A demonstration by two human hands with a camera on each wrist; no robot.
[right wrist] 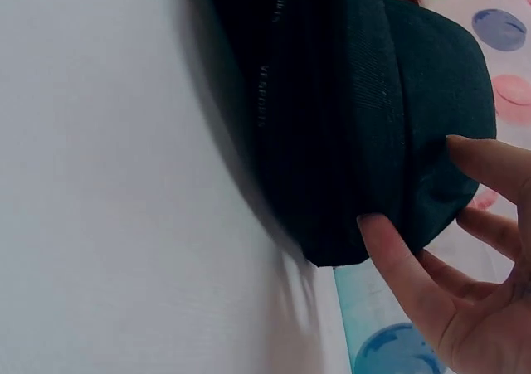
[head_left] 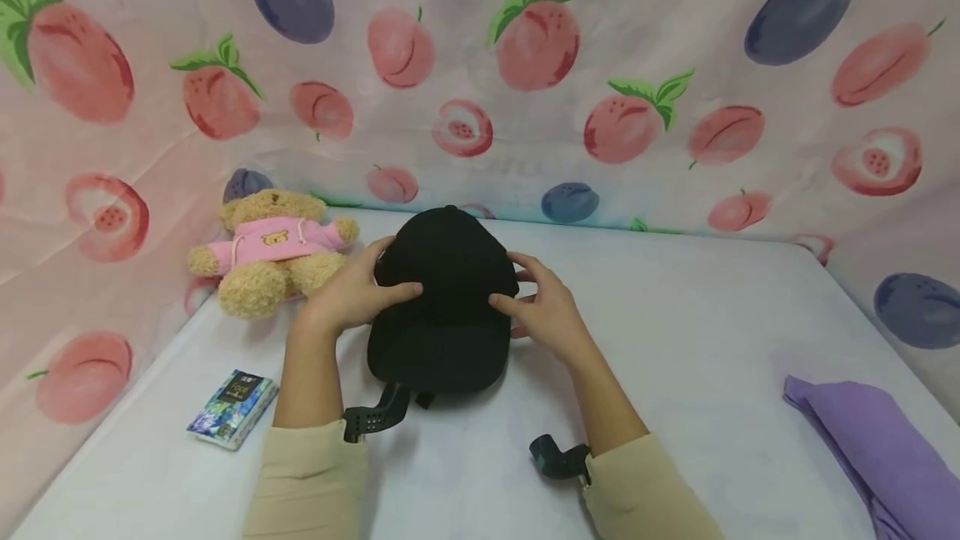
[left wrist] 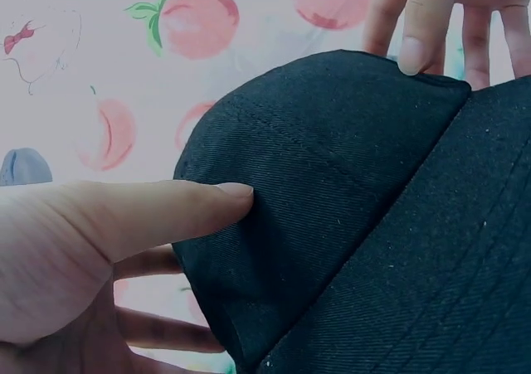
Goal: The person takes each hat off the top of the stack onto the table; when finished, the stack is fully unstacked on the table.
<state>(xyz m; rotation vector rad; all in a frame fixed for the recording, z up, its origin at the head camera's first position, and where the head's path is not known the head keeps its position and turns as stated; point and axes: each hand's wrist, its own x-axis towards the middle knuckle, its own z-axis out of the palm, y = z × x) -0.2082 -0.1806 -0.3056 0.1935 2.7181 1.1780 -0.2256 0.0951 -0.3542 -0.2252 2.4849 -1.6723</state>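
Observation:
A black baseball cap (head_left: 450,273) is held between both hands in the middle of the head view, crown up and brim (head_left: 438,357) toward the person. The left hand (head_left: 360,294) grips its left side, thumb across the front of the crown and the other fingers behind the edge. On the opposite side, the right hand (head_left: 547,307) has its thumb at the front and its fingers spread along the side. Through the right wrist view, the cap's inner band (right wrist: 270,84) shows pale lettering, and the right fingertips (right wrist: 382,229) touch the fabric.
Behind the left hand sits a teddy bear (head_left: 273,248) in a pink hoodie. A blue patterned tissue pack (head_left: 232,408) lies at the left, and a folded purple cloth (head_left: 877,448) at the right. Fruit-print fabric (head_left: 465,48) hangs behind the white table (head_left: 675,340).

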